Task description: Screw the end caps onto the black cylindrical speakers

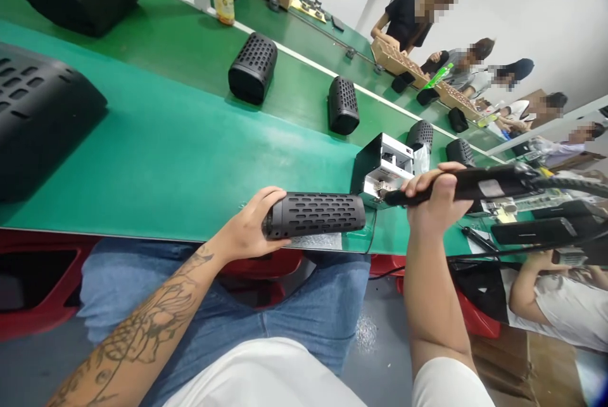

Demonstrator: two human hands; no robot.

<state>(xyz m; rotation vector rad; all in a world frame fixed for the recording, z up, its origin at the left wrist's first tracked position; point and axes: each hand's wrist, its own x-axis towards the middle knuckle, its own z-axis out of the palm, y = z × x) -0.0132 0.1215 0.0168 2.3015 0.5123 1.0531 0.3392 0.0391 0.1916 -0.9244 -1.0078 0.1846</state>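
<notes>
The left hand has its grip closed round one end of a black perforated speaker shell, thumb on top and fingers wrapped underneath, the shell lying on its side at the near edge of the green desk. Just off the shell's far end, the right hand is clenched tight on a black electric screwdriver — its tip points back toward the shell, close to it, though whether it touches I cannot tell. Just beyond the tool's tip stands a small black-and-white box. Further out from both grips, more perforated black shells sit spaced along the desk. Behind the right grip, other people work at the far side.
</notes>
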